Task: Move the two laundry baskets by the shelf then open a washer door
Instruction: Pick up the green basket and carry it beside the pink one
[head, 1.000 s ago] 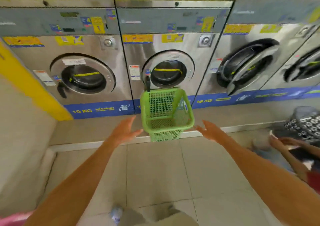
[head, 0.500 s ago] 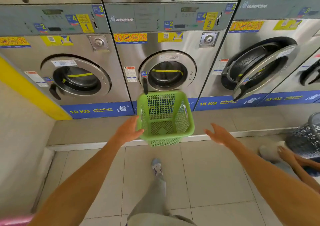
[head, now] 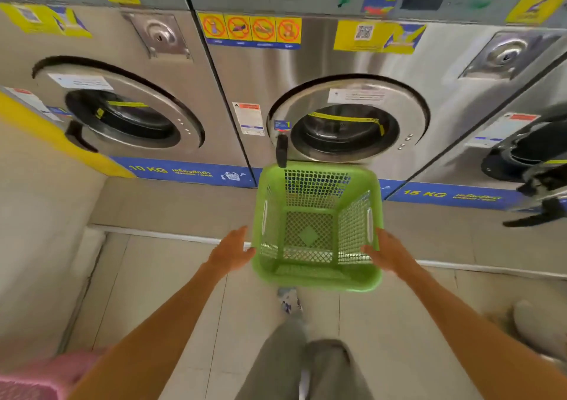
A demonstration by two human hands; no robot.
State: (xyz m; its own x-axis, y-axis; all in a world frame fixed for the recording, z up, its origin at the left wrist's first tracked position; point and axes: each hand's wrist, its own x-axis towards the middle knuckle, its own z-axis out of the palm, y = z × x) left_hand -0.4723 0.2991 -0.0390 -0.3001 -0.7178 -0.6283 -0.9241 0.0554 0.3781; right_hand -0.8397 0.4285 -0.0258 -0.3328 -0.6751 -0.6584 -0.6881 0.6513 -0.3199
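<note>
Between the two outstretched hands, the green laundry basket (head: 317,231) stood empty on the raised step (head: 171,203) in front of washer number 2 (head: 346,117), its far rim just under the closed round door and just beside the black door handle (head: 281,154). The left hand (head: 231,254) was spread open with fingertips touching or almost touching the basket's near-left corner, and the right hand (head: 388,255) was likewise open against the near-right side; neither had curled round the rim or the slotted side handles, so nothing was truly gripped yet. The likely risk, judging from this, was a slip: thin flexible mesh walls pressed by flat palms could bow or tip the basket forward off the step edge (head: 171,237) onto the tiled floor (head: 171,292). Lifting it straight up might also have caught the far rim on the door handle. Room for moving looked best toward the person and to the left, where the step and tiles lay bare as far as the yellow-striped wall (head: 36,185). The right looked tighter, with the neighbouring washer's open door (head: 534,197) jutting out low. A pink basket (head: 36,381) sat at the lower left, near the left forearm, and the person's own shoe (head: 288,300) stood just below the green basket, something a backward step would need to mind.
</note>
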